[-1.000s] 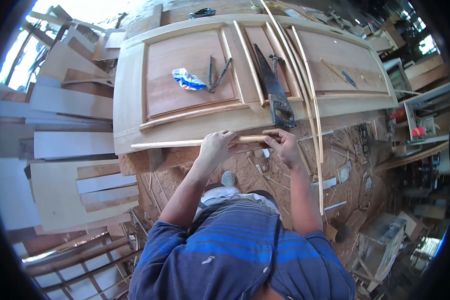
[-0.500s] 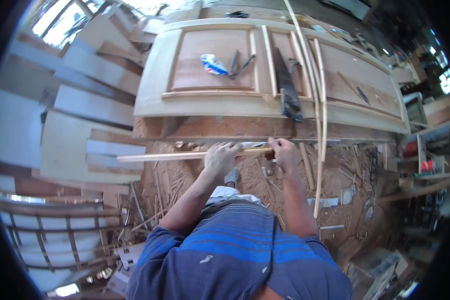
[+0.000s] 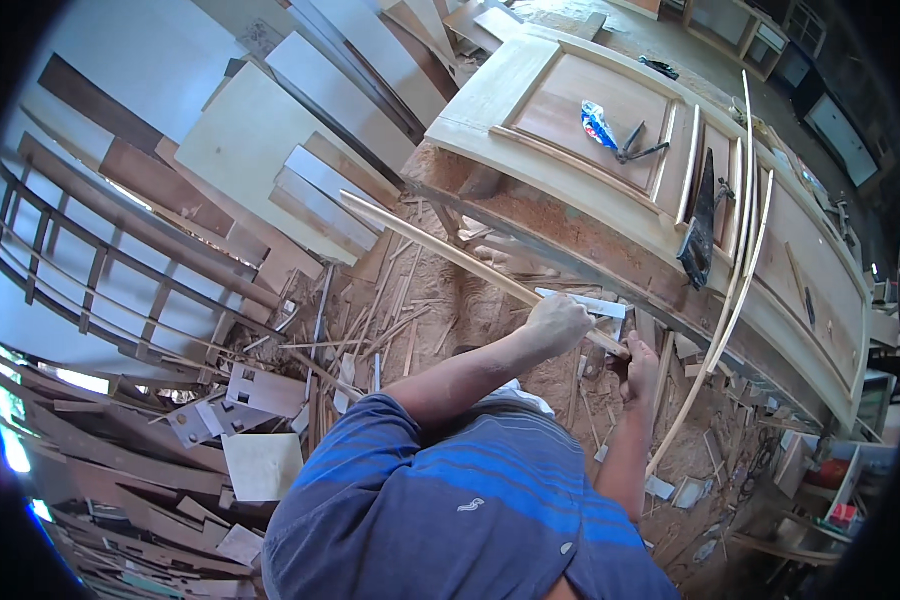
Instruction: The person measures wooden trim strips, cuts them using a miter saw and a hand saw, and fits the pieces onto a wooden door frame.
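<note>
Soft, pale daylight shows the wooden strip (image 3: 445, 249) and the panelled door (image 3: 630, 90) fairly clearly, while glare whitens the lower left edge, the far right lies dim, and fisheye distortion bends the slatted frame (image 3: 138, 222) near the black, rounded rim.

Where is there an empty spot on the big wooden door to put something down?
On the door, the left panel is bare between its outer edge and the blue-and-white packet. The frame's pale corner outside that panel is bare too. The middle is crowded: a handsaw and long wood strips lie there.
</note>
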A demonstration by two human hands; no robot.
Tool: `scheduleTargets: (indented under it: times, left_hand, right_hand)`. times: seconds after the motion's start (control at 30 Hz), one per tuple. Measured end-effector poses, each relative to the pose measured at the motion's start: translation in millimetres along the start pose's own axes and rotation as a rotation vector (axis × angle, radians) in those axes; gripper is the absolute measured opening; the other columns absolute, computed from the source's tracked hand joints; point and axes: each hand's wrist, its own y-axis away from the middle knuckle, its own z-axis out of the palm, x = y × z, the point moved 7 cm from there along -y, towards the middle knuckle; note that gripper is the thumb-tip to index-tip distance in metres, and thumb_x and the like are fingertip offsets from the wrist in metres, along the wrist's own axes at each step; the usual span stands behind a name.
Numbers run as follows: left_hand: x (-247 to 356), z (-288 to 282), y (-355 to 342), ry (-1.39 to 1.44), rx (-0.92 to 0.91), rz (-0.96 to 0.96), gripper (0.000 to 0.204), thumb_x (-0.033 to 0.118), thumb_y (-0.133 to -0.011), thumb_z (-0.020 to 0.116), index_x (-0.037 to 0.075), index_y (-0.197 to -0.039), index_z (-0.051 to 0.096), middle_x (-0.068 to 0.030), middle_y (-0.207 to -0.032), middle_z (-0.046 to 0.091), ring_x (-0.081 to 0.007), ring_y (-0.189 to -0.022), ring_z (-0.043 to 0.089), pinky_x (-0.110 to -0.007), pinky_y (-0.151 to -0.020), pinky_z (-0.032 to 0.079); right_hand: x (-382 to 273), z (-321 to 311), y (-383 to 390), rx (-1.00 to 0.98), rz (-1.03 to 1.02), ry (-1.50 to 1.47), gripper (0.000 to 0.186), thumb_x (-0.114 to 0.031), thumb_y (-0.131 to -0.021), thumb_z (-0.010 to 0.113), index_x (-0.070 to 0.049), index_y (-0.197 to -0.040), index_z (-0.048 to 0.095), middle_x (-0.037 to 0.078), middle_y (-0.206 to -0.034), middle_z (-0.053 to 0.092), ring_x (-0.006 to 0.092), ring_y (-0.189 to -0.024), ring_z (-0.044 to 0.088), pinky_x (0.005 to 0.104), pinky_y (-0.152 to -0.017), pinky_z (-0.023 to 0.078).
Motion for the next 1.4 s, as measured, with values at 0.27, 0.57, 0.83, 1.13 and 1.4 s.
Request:
scheduleTargets:
  times: [0.27, 0.57, 0.83, 1.13, 1.4]
  left_hand:
    - [2, -10, 27, 0.05, -0.059, -0.111, 0.035, 0.05, -0.095, 0.074, 0.018, -0.109, 0.08, -0.0107, -0.094, 0.08, -0.0314, -0.091, 0.08, -0.048, -0.077, 0.062]
    - [-51, -30, 58, 0.121, 0.312, -0.113, 0.045, 0.052, -0.089, 0.08, 0.019, -0.118, 0.081, -0.0087, -0.096, 0.08, -0.0324, -0.087, 0.078, -0.046, -0.08, 0.061]
    - [-108, -50, 69, 0.14, 0.38, -0.142, 0.046, 0.048, -0.085, 0.084, 0.017, -0.119, 0.081, -0.0092, -0.093, 0.079, -0.0316, -0.081, 0.077, -0.044, -0.076, 0.061]
    - [-266, -90, 114, 0.104, 0.525, -0.171, 0.049, 0.037, -0.082, 0.086, 0.02, -0.127, 0.078, -0.0038, -0.092, 0.075, -0.0252, -0.083, 0.075, -0.041, -0.076, 0.06]
    - [-427, -137, 167, 0.159, 0.507, -0.252, 0.052, 0.034, -0.08, 0.089, 0.025, -0.13, 0.077, -0.0012, -0.091, 0.075, -0.0253, -0.08, 0.075, -0.041, -0.072, 0.06]
  right_hand:
    - [-13, 6, 26, 0.059, -0.139, 0.218, 0.037, -0.033, -0.114, 0.055, 0.0, -0.11, 0.072, 0.012, -0.084, 0.076, 0.0199, -0.068, 0.073, 0.0345, -0.063, 0.061]
    - [-40, 62, 27, 0.044, -0.249, -0.035, 0.036, -0.03, -0.115, 0.057, 0.002, -0.111, 0.072, 0.012, -0.087, 0.077, 0.0201, -0.071, 0.076, 0.0342, -0.063, 0.062]
    - [-80, 131, 11, 0.049, -0.256, 0.042, 0.027, -0.024, -0.108, 0.069, 0.002, -0.106, 0.074, 0.009, -0.083, 0.075, 0.0141, -0.069, 0.072, 0.0284, -0.061, 0.058]
    - [-89, 300, -73, -0.037, -0.201, 0.087, 0.022, -0.017, -0.107, 0.064, 0.001, -0.108, 0.076, 0.009, -0.09, 0.076, 0.0144, -0.074, 0.071, 0.0286, -0.067, 0.058]
    - [-124, 479, -125, -0.362, -0.473, 0.639, 0.015, -0.01, -0.1, 0.075, -0.001, -0.112, 0.079, 0.006, -0.104, 0.077, 0.0092, -0.086, 0.067, 0.0261, -0.072, 0.054]
